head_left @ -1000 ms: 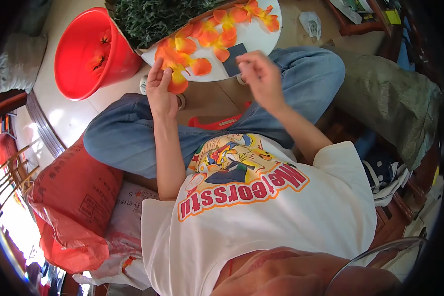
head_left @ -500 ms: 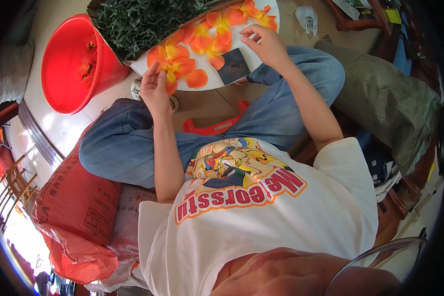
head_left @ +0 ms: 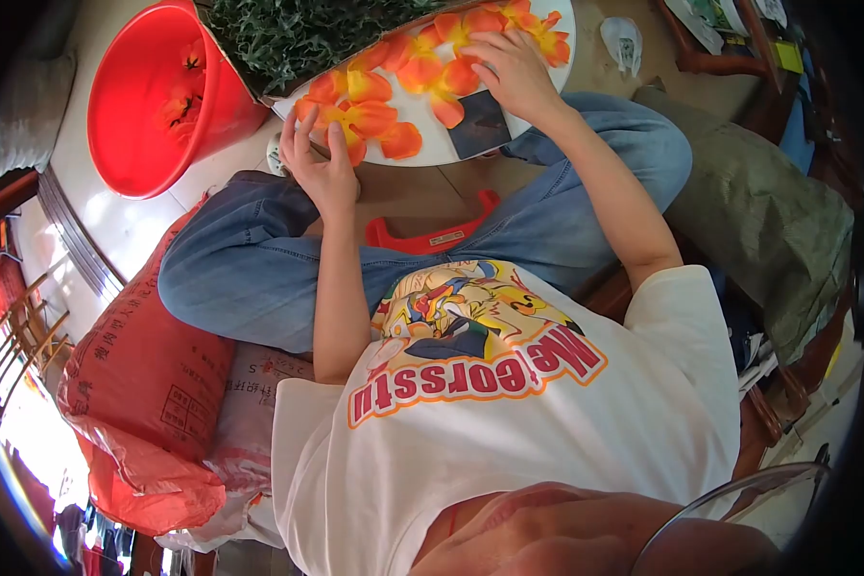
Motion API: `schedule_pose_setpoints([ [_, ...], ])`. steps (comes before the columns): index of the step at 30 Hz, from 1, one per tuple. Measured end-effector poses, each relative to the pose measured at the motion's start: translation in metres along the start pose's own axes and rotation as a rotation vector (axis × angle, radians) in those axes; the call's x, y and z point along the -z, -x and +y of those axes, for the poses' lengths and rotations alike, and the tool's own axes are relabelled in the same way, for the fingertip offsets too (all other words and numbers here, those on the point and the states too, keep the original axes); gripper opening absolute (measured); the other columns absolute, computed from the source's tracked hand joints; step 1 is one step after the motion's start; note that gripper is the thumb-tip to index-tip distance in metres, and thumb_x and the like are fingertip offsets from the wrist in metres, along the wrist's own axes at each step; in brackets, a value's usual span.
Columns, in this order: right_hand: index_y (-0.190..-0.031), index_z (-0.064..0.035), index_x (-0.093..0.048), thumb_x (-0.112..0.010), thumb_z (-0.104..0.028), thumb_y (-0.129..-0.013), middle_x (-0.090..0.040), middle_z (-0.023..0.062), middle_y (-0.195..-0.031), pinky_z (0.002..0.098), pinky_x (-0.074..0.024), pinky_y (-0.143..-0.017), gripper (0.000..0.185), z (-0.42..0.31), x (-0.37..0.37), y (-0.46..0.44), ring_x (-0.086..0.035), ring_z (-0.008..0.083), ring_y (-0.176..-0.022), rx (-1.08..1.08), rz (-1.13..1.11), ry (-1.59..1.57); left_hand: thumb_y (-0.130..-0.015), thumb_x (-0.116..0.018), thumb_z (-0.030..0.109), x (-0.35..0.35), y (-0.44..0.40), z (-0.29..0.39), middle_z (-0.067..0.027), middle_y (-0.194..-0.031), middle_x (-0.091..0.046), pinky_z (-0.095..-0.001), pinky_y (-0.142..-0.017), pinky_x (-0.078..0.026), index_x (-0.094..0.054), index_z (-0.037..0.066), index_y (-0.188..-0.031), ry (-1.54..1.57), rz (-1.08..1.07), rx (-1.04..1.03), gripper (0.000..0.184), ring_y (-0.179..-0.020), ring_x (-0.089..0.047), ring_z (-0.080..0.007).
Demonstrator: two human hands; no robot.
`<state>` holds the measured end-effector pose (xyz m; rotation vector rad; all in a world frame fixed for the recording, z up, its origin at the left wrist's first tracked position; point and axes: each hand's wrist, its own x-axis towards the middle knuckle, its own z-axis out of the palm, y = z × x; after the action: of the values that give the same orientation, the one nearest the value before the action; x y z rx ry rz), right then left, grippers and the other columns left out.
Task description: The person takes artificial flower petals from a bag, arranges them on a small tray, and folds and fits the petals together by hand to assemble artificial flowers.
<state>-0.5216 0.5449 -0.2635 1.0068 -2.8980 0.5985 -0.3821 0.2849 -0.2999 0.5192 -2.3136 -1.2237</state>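
Observation:
Orange-yellow artificial flower petals (head_left: 367, 120) lie spread in groups over a white round-edged tabletop (head_left: 432, 152). My left hand (head_left: 324, 178) is at the table's near left edge beside the petals, its fingers spread and nothing visible in them. Over the right-hand group of petals reaches my right hand (head_left: 518, 79), fingers apart and fingertips at the petals; whether they touch is hard to make out. A dark flat square item (head_left: 480, 127) lies on the table just below my right hand.
A box of green artificial foliage (head_left: 288, 43) stands at the table's back left. Left of it is a red bucket (head_left: 230, 120) with orange flowers inside. Red printed sacks (head_left: 154, 360) sit at my left, a grey-green sack (head_left: 768, 192) at my right. Below the table is a red plastic stool (head_left: 432, 238).
My left hand has opened its fingers wider. My right hand has gone from curled fingers near the table's right side to reaching over the petals. The whole view has shifted slightly.

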Motion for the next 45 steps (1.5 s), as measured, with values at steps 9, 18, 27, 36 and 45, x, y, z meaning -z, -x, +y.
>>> schedule_pose_setpoints([
  [9,-0.107,-0.0088,-0.065,-0.065,-0.015,-0.083,-0.06,0.0063,-0.118,0.0385,-0.0412,-0.096,0.025,0.0,-0.004,-0.001,-0.05,0.0276,-0.111,0.032,-0.05,-0.146,-0.076,-0.074,0.03,-0.015,0.008,0.022,-0.0215,-0.149,-0.027,-0.0565,-0.112,-0.016,-0.052,0.017,-0.132,-0.333,-0.154,-0.08,0.062,-0.14,-0.02,-0.042],
  [18,-0.098,-0.0087,-0.067,-0.058,-0.004,-0.078,-0.064,0.0043,-0.109,0.0342,-0.0441,-0.09,0.022,0.009,0.0,-0.003,-0.058,0.0241,-0.096,-0.16,-0.175,-0.387,-0.079,-0.072,0.032,-0.016,0.008,0.01,-0.0234,-0.149,-0.028,-0.0498,-0.113,-0.019,-0.051,0.015,-0.134,-0.393,-0.131,-0.078,0.061,-0.138,-0.024,-0.0409],
  [27,-0.09,-0.0036,-0.065,-0.063,-0.004,-0.082,-0.064,0.0111,-0.085,0.0353,-0.0494,-0.069,0.008,0.037,0.025,-0.007,-0.062,0.0266,-0.078,-0.036,0.471,-0.176,-0.078,-0.074,0.037,-0.019,0.008,0.012,-0.0249,-0.151,-0.021,-0.0561,-0.112,-0.016,-0.033,0.008,-0.145,-0.258,-0.03,-0.121,0.083,-0.141,-0.02,-0.0415],
  [36,-0.112,-0.0141,-0.065,-0.07,-0.02,-0.074,-0.059,0.0034,-0.114,0.0391,-0.0457,-0.091,0.038,0.08,0.007,0.033,-0.052,0.029,-0.105,-0.375,0.179,0.193,-0.078,-0.074,0.039,-0.027,0.01,0.013,-0.0239,-0.152,-0.02,-0.0561,-0.113,-0.013,-0.027,0.005,-0.146,-0.288,-0.107,-0.074,0.089,-0.141,-0.019,-0.04],
  [45,-0.114,-0.0107,-0.064,-0.073,-0.021,-0.074,-0.059,0.0093,-0.119,0.0394,-0.0424,-0.096,0.042,0.078,0.015,0.029,-0.054,0.031,-0.11,-0.401,0.194,0.004,-0.086,-0.067,0.029,-0.026,0.015,0.007,-0.0226,-0.152,-0.021,-0.0491,-0.115,-0.013,-0.024,-0.001,-0.146,0.099,-0.064,-0.002,0.08,-0.142,-0.019,-0.0369],
])
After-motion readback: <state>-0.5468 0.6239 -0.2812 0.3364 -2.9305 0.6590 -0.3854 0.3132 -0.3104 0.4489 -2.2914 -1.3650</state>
